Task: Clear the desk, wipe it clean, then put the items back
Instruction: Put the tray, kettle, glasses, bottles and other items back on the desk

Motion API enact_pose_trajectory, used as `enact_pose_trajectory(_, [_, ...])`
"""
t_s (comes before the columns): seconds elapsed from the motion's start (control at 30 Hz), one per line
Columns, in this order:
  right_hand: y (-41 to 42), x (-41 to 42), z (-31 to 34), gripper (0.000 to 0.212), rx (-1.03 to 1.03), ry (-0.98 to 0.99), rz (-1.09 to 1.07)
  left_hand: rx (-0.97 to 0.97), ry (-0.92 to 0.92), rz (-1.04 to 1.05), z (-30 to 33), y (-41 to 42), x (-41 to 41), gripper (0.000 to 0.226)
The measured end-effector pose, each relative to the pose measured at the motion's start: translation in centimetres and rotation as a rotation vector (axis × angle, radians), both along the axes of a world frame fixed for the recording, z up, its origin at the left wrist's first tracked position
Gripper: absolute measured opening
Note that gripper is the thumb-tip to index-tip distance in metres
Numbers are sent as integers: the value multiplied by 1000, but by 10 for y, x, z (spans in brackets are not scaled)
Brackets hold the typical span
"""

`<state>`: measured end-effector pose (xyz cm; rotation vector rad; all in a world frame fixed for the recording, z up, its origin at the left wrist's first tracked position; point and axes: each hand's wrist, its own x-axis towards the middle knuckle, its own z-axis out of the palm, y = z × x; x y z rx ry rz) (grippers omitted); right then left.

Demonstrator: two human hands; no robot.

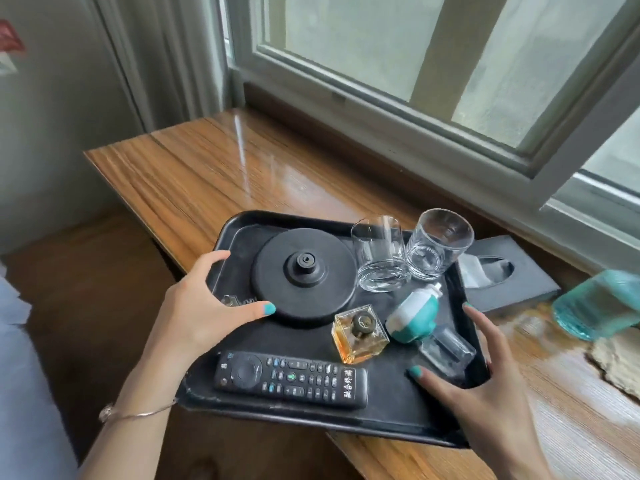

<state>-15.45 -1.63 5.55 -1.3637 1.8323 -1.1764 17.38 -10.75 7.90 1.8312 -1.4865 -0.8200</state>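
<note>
left grip (pixel 204 306) and right grip (pixel 481 368) clasp the black tray (pixel 381 410) edges; between them kettle base (pixel 304 275), remote (pixel 291 379), glasses (pixel 379 258); tissue box (pixel 512 271) beyond the right.

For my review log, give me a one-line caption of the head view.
Both hands, left and right, grasp a black tray carrying kettle base, two glasses, remote and perfume bottle.
</note>
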Motion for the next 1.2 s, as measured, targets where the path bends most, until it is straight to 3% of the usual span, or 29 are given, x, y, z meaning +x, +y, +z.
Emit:
enact_pose_trajectory(0.17, [-65,61,1,100,-3,2,-57,-42,-20,-59,-10,-80,56,95])
enact_pose_trajectory(0.53, [-174,214,-6,114,36,33,-197,-48,-81,-318,-2,-251,182,99])
enact_pose_trajectory(0.8, [-258,266,-17,121,123,94,-273,36,-124,-345,-15,-352,222,133])
enact_pose_trajectory(1.03, [-343,287,-37,112,179,116,-359,29,-297,-315,-33,-443,240,117])
enact_pose_trajectory(1.2, [-386,300,-33,108,190,152,-419,43,-193,-352,-42,-501,247,116])
